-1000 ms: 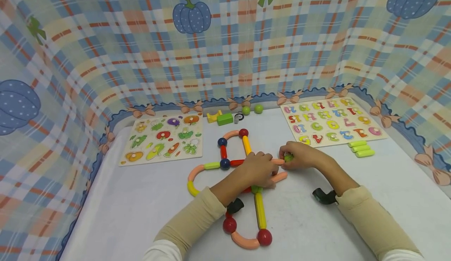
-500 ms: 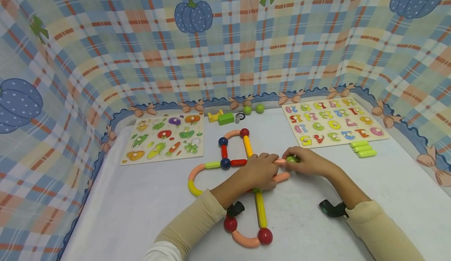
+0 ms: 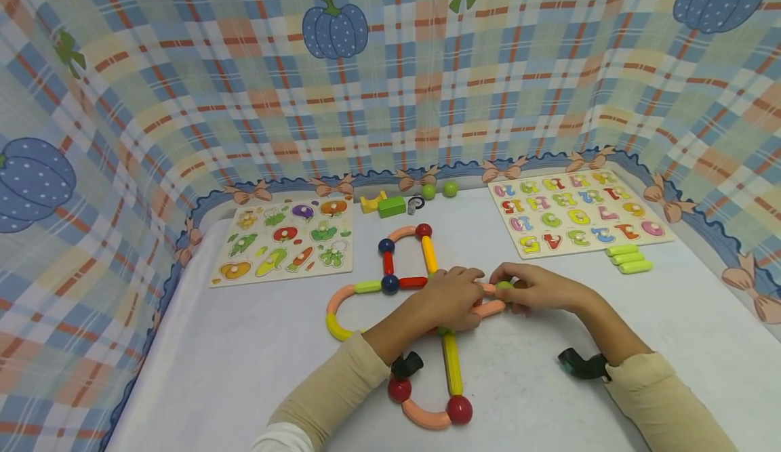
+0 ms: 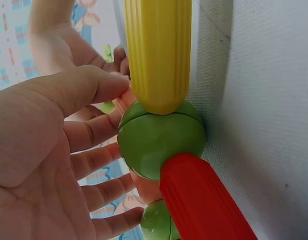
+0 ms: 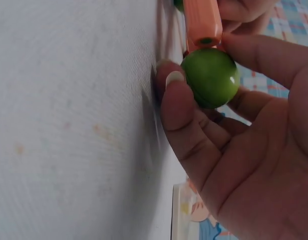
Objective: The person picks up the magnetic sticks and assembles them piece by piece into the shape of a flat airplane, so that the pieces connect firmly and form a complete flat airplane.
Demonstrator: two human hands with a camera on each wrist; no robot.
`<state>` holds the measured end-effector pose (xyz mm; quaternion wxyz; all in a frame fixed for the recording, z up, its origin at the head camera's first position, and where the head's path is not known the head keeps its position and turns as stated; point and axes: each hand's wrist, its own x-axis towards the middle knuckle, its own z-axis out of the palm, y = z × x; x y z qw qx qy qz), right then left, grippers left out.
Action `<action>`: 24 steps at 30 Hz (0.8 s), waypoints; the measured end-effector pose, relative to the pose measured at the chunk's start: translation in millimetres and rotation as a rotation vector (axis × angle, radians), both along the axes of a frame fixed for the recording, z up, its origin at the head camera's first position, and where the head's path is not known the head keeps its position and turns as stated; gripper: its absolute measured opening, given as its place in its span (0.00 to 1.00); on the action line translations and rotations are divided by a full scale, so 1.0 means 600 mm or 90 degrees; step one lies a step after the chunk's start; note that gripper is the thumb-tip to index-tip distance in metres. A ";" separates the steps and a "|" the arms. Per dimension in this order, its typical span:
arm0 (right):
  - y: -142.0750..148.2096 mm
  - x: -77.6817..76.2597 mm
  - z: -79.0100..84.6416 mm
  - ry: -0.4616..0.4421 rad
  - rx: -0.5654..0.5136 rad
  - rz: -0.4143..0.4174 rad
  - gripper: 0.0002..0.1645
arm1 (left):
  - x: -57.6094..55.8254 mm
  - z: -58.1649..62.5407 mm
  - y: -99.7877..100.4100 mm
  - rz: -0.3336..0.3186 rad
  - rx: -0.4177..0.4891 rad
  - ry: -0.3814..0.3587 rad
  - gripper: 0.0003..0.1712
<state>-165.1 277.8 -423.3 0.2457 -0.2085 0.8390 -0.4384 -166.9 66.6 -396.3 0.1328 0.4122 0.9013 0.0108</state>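
Note:
My right hand (image 3: 543,291) pinches a green ball (image 5: 214,77) between thumb and fingers, with the ball right at the end of a pink magnetic rod (image 3: 487,289). Beside it, a second pink rod (image 3: 490,309) points the same way. Over the middle of the flat ball-and-rod figure lies my left hand (image 3: 448,297), its thumb and fingers holding the pink rods where they join it. In the left wrist view, a green ball (image 4: 161,137) joins a yellow rod (image 4: 159,50) and a red rod (image 4: 201,200). Part of the figure is hidden under the left hand and forearm.
A vegetable puzzle board (image 3: 287,242) lies back left, a number puzzle board (image 3: 579,211) back right. Several light green rods (image 3: 628,259) lie beside the latter. A green block (image 3: 392,206) and two green balls (image 3: 439,190) sit along the back edge, before a plaid curtain.
The right hand, with its green ball, has shifted slightly right and toward the person, and the pink rod's end with it. The left hand stays nearly in place.

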 end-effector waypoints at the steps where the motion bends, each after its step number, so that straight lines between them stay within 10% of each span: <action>1: 0.001 0.000 0.001 0.000 0.004 0.006 0.16 | 0.001 0.000 0.000 -0.001 0.002 0.000 0.07; 24: 0.015 -0.006 0.004 0.114 0.062 0.016 0.20 | 0.004 -0.008 0.002 0.049 -0.006 0.012 0.14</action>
